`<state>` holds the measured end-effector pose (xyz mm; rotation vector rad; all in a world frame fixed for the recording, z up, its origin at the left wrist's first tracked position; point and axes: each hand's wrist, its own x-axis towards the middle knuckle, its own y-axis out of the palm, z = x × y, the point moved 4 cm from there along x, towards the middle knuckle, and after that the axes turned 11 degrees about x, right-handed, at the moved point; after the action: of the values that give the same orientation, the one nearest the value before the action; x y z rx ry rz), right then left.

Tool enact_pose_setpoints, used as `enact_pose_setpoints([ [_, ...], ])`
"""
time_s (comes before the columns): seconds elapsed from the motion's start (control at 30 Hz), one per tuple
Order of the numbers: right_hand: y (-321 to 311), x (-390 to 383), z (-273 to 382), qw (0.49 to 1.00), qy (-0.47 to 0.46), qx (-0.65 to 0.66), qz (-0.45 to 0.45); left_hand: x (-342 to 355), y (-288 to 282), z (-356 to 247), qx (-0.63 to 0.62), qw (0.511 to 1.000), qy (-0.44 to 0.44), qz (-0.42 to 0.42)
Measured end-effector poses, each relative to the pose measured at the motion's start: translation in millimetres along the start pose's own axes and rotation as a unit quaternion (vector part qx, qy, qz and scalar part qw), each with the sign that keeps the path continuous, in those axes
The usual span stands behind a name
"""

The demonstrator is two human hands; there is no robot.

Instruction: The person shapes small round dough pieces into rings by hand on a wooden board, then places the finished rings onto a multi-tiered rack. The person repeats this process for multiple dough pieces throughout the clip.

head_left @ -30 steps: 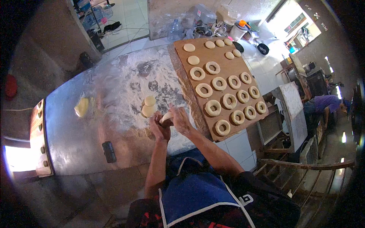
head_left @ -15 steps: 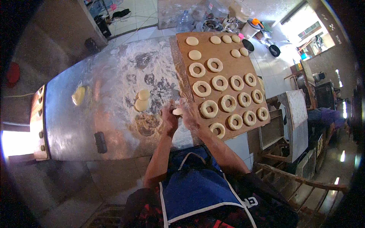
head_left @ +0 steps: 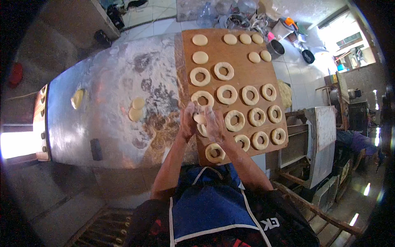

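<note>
In the head view I have both bare hands over the near left part of the brown board (head_left: 238, 57). The left hand (head_left: 188, 124) and the right hand (head_left: 214, 126) stand side by side, palms turned toward each other, with a narrow gap between them. The fingers on both sides are largely extended, point away from the body and carry a white dusting. Together, the hands hold one small dough piece (head_left: 199, 119) in this gap; I cannot tell how firmly each hand presses, and part of the piece is hidden.

Position of the dough piece: above the board, near its left edge. Directly below it in the view, a dough ring (head_left: 201, 131) is partly covered by the right hand. Closer to the body, a further ring (head_left: 214, 153) lies near the board's front edge. More dough rings (head_left: 227, 94) are arranged in rough rows across the board. Flat dough discs (head_left: 200, 57) occupy the far end, some at the left corner and some toward the right.

The board adjoins the metal table (head_left: 111, 82), which is heavily dusted with flour (head_left: 158, 61) on the side nearest the board. Two dough rounds (head_left: 136, 114) lie on the table, touching each other. A yellowish lump (head_left: 77, 99) lies well apart from them, farther left. A dark rectangular object (head_left: 96, 149) rests near the front edge of the table. I observe a blue apron (head_left: 214, 214) with white edging below the forearms.
</note>
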<state>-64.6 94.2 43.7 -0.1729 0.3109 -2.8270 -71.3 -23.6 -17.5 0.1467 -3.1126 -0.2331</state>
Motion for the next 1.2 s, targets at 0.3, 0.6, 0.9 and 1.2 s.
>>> enact_pose_setpoints([
  [0.3, -64, 10, -6, 0.972, 0.164, 0.15, -0.068, 26, 43, 14, 0.053, 0.997, 0.006, -0.06],
  [0.6, -110, 18, -30, 0.989, 0.078, 0.115, -0.055, 40, 94, 13, -0.218, 0.964, -0.141, -0.059],
  [0.9, -157, 22, -64, 0.984, -0.019, 0.089, -0.15, 75, 151, 3, -0.113, 0.992, -0.029, 0.048],
  [1.2, -247, 85, -42, 0.983, 0.04, 0.09, -0.153, 177, 192, -11, 0.296, 0.955, -0.033, 0.002],
])
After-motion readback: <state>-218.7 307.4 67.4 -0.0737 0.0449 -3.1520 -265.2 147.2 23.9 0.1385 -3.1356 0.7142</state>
